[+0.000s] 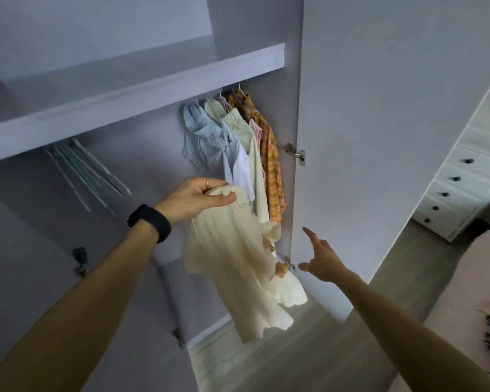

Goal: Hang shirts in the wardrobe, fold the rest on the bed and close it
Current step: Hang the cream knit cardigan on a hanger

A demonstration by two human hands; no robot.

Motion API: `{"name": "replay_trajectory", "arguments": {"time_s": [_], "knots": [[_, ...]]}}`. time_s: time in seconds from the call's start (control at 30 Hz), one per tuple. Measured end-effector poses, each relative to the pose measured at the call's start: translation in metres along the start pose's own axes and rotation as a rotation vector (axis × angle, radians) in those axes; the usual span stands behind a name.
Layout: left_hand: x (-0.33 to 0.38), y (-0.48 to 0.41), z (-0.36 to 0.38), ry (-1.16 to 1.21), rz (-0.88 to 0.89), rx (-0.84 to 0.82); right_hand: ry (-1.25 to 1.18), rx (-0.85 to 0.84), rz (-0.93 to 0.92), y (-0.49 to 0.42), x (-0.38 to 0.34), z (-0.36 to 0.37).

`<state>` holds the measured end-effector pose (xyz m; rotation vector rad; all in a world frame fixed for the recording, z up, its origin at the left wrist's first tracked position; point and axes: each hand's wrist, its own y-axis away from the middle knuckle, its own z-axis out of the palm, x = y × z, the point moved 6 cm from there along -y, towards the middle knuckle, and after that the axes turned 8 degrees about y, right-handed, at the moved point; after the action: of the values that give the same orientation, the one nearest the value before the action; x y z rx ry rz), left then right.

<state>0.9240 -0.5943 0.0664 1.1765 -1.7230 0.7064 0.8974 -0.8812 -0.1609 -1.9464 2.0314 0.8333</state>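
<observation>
Open wardrobe, viewed down along both arms; the left hand [194, 198] grips a cream shirt [232, 264] by its bunched top, in mid-air just below four hung shirts [238, 142] at the right end under the shelf [125, 94]; the right hand [321, 258] holds nothing, fingers [309, 233] spread wide beside the open door [379, 108]; this looks like the hanging step; next it likely needs lifting to the rail; I cannot tell whether a hanger is inside it.

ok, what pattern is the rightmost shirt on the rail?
The rightmost shirt is orange-and-yellow plaid, seen in the head view.
</observation>
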Motion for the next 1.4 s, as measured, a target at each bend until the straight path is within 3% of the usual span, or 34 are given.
{"name": "replay_trajectory", "arguments": {"time_s": [0.23,0.37,0.5,0.6,0.87,1.23,1.4], "knots": [[0.018,0.041,-0.006,0.094,-0.098,0.161,-0.090,-0.078,-0.311,-0.035,-0.059,0.005],[0.011,0.071,-0.010,0.110,-0.163,0.336,-0.166,-0.120,-0.370,-0.047,-0.067,0.010],[-0.017,0.111,-0.012,0.062,-0.271,0.578,-0.189,-0.120,-0.393,-0.054,-0.075,0.002],[-0.043,0.145,-0.015,-0.004,-0.346,0.792,-0.082,-0.048,-0.533,-0.055,-0.090,-0.007],[-0.078,0.217,-0.036,-0.090,-0.436,1.185,-0.091,-0.243,-0.581,-0.050,-0.118,-0.018],[-0.092,0.226,-0.047,0.049,-0.380,1.231,-0.164,-0.242,-0.535,-0.036,-0.146,-0.040],[-0.107,0.224,-0.055,0.094,-0.362,1.187,-0.129,-0.316,-0.390,-0.025,-0.140,-0.034]]}}
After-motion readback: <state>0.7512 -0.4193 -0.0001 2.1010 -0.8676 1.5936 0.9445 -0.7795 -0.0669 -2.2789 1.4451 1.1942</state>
